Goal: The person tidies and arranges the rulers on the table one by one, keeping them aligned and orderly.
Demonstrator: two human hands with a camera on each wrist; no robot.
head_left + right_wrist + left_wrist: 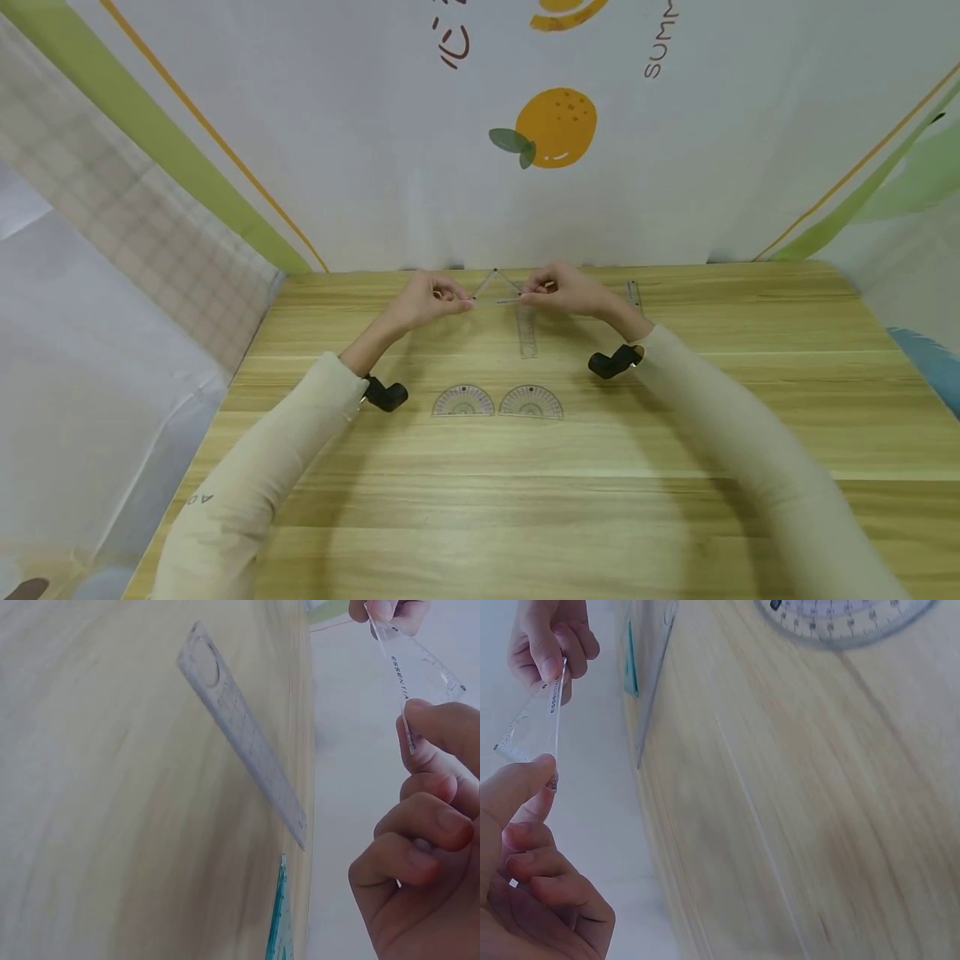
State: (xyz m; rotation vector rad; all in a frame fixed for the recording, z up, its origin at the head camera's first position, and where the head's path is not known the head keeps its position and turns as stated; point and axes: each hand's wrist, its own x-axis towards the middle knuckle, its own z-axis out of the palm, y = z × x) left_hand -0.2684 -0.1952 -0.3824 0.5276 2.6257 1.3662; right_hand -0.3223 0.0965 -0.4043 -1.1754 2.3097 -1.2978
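A clear set square [495, 288] is held up near the table's back edge, its apex away from the person. My left hand [429, 300] pinches one corner between thumb and forefinger, while my right hand [562, 289] pinches the other. In the right wrist view, dark lettering runs along the edge of the set square [420, 664] between both hands. The other fingers of the left hand [540, 877] are loosely curled. A clear ruler [528, 333] lies on the table just below the right hand.
Two clear protractors [462, 402] lie side by side nearer the person on the wooden table [480, 517]. A narrow clear measuring piece [633, 293] is partly hidden by the right forearm. The right wrist view shows a teal-edged piece [277, 915]. Behind hangs a fruit-printed cloth [360, 150].
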